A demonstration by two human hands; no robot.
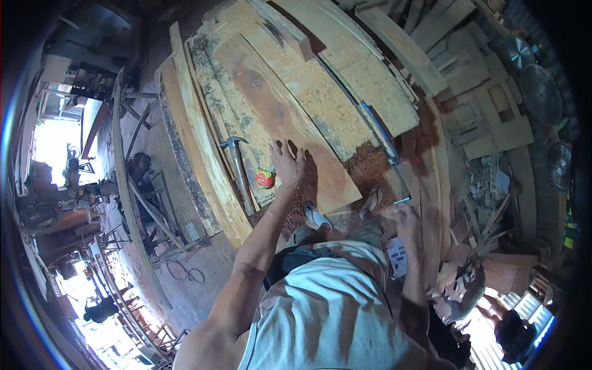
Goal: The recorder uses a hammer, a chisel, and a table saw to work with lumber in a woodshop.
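a woodworking yard, open-air sawmill sort of place, and it shows everywhere. rough planks [296,92] run stacked out beyond the fingers of the left hand [287,165], bark edges on them, sawdust [364,169] heaped red-brown just right of the fingertips. a claw hammer [239,169] lies just left of the fingers, a tape measure [266,179] beside the heel of the hand. far right of the fingers, circular saw blades [539,92] lean on a wall above offcuts [475,216]. far left, metal trestles [154,216] on bare dirt, daylight beyond.
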